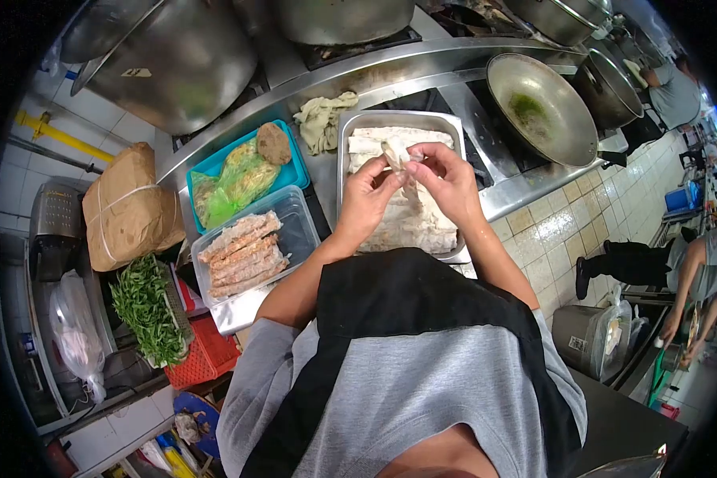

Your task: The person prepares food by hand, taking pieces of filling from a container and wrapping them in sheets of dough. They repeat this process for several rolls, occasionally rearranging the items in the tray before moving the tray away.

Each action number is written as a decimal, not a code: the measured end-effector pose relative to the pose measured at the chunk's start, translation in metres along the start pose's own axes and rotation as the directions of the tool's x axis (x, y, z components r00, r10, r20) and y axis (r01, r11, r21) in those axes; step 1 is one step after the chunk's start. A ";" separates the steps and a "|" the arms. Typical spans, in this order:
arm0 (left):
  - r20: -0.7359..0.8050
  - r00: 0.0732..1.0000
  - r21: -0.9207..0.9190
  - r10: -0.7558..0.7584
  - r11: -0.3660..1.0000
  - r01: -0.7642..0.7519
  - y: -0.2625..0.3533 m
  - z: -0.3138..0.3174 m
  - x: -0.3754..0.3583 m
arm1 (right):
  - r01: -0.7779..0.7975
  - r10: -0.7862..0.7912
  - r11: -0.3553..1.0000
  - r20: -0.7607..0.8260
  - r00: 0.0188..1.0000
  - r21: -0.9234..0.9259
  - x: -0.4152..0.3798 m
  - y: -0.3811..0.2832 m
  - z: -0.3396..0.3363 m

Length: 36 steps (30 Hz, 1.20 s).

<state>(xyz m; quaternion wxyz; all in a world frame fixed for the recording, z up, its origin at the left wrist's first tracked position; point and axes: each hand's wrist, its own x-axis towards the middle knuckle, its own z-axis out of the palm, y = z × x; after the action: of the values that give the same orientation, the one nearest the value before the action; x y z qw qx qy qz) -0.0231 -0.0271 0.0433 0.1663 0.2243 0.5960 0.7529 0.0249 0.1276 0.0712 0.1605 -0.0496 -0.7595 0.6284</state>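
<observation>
My left hand point(368, 195) and my right hand point(448, 182) meet above a steel tray point(345, 155), fingertips closed. Between them they pinch a pale, whitish, crumpled piece point(397, 153); its kind I cannot make out. Part of it hangs down below the fingers. Whitish, rough-surfaced slabs point(414, 231) fill the tray beneath, partly hidden by my hands. Left of the tray, a clear plastic container point(307, 231) holds orange-brown strips point(245, 255) with a pale coating. Neither hand touches that container.
Behind it stands a blue tray point(296, 171) with green-bagged food and a brown lump. A crumpled cloth point(323, 121) lies by the steel tray. A large wok point(542, 110) sits at right, big pots point(167, 68) at back. Leafy greens point(145, 307) are at left. Two other people work at far right.
</observation>
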 end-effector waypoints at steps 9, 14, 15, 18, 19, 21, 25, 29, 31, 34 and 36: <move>0.203 0.973 -0.276 -0.110 0.947 0.165 0.009 -0.012 0.003 | 0.045 -0.050 0.998 0.127 0.991 0.042 0.024 -0.008 -0.017; 0.295 0.946 -0.494 -0.133 0.826 0.270 0.009 -0.018 0.004 | -0.006 -0.024 0.985 0.172 0.985 0.172 0.026 -0.011 -0.016; 0.283 0.949 -0.495 -0.138 0.826 0.268 0.008 -0.017 0.004 | -0.011 -0.023 0.983 0.180 0.983 0.185 0.026 -0.011 -0.016; 0.251 0.951 -0.436 -0.181 0.856 0.278 0.004 -0.014 0.004 | -0.008 -0.028 0.866 0.066 0.997 0.499 0.029 -0.015 -0.023; 0.239 0.953 -0.454 -0.187 0.846 0.280 0.005 -0.013 0.003 | 0.020 -0.049 0.852 0.043 0.998 0.523 0.030 -0.019 -0.025; 0.216 0.955 -0.490 -0.202 0.824 0.285 0.008 -0.012 0.002 | 0.029 -0.064 0.897 0.064 0.996 0.441 0.032 -0.016 -0.026; 0.292 0.945 -0.577 -0.149 0.761 0.298 0.001 -0.022 0.005 | -0.044 0.031 0.981 0.073 0.997 0.187 0.031 -0.003 -0.023; 0.275 0.945 -0.486 -0.176 0.823 0.295 0.003 -0.020 0.005 | 0.032 -0.045 0.987 0.083 0.995 0.157 0.027 -0.010 -0.013; 0.254 0.949 -0.471 -0.185 0.834 0.289 0.006 -0.017 0.005 | 0.022 -0.051 0.975 0.127 0.991 0.222 0.028 -0.009 -0.012; 0.271 0.951 -0.562 -0.151 0.777 0.284 0.006 -0.019 0.005 | -0.020 -0.018 0.962 0.135 0.991 0.274 0.028 -0.007 -0.011; 0.304 0.945 -0.633 -0.119 0.716 0.294 0.003 -0.023 0.003 | -0.021 0.009 0.988 0.081 0.997 0.152 0.029 -0.002 -0.014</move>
<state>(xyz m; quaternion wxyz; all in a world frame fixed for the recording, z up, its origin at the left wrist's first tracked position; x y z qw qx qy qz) -0.0382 -0.0450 0.0428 0.3904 0.1708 0.2816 0.8597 0.0019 0.1480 0.0809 0.1287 -0.0176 -0.7146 0.6873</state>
